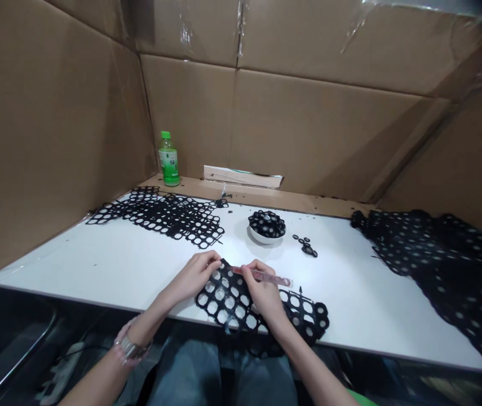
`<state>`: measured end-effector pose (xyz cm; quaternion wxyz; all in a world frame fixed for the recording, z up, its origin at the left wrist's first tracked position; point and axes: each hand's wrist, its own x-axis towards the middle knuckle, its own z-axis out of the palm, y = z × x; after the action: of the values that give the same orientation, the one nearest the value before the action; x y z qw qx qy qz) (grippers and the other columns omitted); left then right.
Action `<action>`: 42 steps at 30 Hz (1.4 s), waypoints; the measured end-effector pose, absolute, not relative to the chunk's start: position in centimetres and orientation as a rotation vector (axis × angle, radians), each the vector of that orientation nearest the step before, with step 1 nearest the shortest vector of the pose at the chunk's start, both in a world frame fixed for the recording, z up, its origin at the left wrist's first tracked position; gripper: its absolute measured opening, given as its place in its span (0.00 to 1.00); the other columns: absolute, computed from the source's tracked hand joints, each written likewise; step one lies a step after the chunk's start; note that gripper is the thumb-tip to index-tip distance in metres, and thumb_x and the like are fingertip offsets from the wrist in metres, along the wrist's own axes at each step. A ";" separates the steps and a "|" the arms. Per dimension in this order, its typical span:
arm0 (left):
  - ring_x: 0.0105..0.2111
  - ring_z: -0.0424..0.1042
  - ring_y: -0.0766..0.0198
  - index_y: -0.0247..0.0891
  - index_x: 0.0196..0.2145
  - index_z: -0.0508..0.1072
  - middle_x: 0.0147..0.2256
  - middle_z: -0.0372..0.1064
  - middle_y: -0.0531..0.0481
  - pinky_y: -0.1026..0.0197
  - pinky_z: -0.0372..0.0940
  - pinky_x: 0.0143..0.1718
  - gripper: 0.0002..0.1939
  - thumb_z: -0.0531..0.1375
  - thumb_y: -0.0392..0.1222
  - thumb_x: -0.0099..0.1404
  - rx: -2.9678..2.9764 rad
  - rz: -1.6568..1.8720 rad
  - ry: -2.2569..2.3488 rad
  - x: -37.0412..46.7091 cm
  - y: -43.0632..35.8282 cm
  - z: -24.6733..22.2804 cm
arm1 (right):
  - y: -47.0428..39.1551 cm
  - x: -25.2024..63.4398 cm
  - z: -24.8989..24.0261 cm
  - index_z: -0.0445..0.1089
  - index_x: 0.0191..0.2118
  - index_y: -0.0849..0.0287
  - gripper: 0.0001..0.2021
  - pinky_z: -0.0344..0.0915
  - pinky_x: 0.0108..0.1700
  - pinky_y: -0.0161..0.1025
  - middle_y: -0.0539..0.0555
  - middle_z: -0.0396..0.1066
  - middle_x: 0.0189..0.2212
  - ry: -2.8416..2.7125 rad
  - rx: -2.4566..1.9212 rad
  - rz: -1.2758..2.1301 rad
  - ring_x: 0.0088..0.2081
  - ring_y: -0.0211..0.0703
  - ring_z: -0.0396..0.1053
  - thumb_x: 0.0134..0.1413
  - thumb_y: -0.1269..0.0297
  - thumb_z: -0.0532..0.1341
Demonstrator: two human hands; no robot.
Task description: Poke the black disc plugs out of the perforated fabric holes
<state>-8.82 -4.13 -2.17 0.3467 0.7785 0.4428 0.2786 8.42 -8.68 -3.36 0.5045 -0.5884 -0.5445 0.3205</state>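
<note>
My left hand [198, 272] pinches the top corner of a black perforated sheet [226, 301] with rows of round holes. Part of this sheet hangs over the table's front edge. In my right hand [265, 285] is a slim, pinkish, see-through pen-like tool [272, 277], its front end against the sheet close to my left fingertips. The tip is too small to make out. Beyond my hands stands a white bowl [266, 239] heaped with black ring-like pieces [267, 221]. Several loose black pieces [307, 247] lie to its right.
An open black mesh [173, 217] is spread at the back left of the white table [139, 276]. Black dotted material [435, 254] is piled along the right side. A green bottle [169, 160] stands near the cardboard wall [308, 124], left of a pale strip [243, 176].
</note>
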 end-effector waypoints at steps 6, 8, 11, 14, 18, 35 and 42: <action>0.33 0.65 0.59 0.38 0.29 0.63 0.29 0.65 0.51 0.60 0.56 0.37 0.09 0.48 0.41 0.66 2.058 0.748 1.182 -8.9 -5.0 -2.1 | -9.0 7.7 -3.3 0.62 0.21 0.56 0.11 0.58 0.33 0.38 0.50 0.68 0.20 -1.423 -1.417 0.686 0.27 0.44 0.66 0.51 0.63 0.57; 0.34 0.65 0.59 0.39 0.30 0.63 0.30 0.65 0.51 0.60 0.56 0.37 0.10 0.47 0.41 0.66 2.056 0.746 1.185 -8.9 -5.2 -2.2 | -9.1 7.6 -3.4 0.63 0.21 0.56 0.10 0.58 0.32 0.38 0.50 0.69 0.20 -1.440 -1.403 0.689 0.26 0.44 0.67 0.51 0.63 0.57; 0.34 0.65 0.59 0.39 0.29 0.63 0.29 0.64 0.52 0.60 0.56 0.37 0.10 0.47 0.42 0.66 2.014 0.755 1.180 -8.9 -5.0 -2.4 | -8.9 7.6 -3.5 0.64 0.22 0.56 0.09 0.59 0.32 0.38 0.51 0.69 0.21 -1.419 -1.386 0.723 0.26 0.44 0.68 0.50 0.63 0.58; 0.33 0.64 0.59 0.39 0.29 0.63 0.29 0.64 0.52 0.60 0.57 0.37 0.11 0.48 0.44 0.66 1.945 0.762 1.140 -8.9 -4.4 -2.5 | -8.5 8.1 -3.5 0.63 0.21 0.56 0.11 0.60 0.33 0.37 0.51 0.70 0.21 -1.338 -1.374 0.786 0.28 0.45 0.69 0.52 0.60 0.57; 0.32 0.65 0.60 0.38 0.28 0.62 0.27 0.63 0.53 0.61 0.59 0.36 0.12 0.47 0.46 0.66 1.896 0.745 1.114 -9.0 -3.8 -2.8 | -8.5 9.4 -3.2 0.61 0.21 0.56 0.15 0.61 0.30 0.37 0.52 0.71 0.21 -1.246 -1.341 0.892 0.26 0.45 0.69 0.54 0.55 0.55; 0.26 0.62 0.63 0.34 0.22 0.69 0.22 0.64 0.54 0.63 0.56 0.29 0.15 0.55 0.46 0.60 1.947 0.587 1.049 -8.3 -3.3 -1.8 | -9.5 9.8 -2.7 0.63 0.20 0.56 0.14 0.61 0.35 0.37 0.51 0.75 0.23 -1.290 -1.325 0.910 0.28 0.43 0.69 0.54 0.58 0.57; 0.30 0.66 0.59 0.34 0.27 0.72 0.27 0.70 0.50 0.62 0.58 0.32 0.14 0.53 0.46 0.63 2.027 0.629 1.085 -8.4 -3.5 -1.8 | -9.4 9.6 -3.2 0.64 0.22 0.56 0.13 0.61 0.35 0.38 0.51 0.73 0.23 -1.330 -1.347 0.834 0.28 0.44 0.69 0.54 0.59 0.56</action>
<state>-8.39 -3.50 -1.82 0.3701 0.7899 0.4231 0.2450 9.58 -9.38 -3.16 0.5111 -0.5595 -0.5528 0.3465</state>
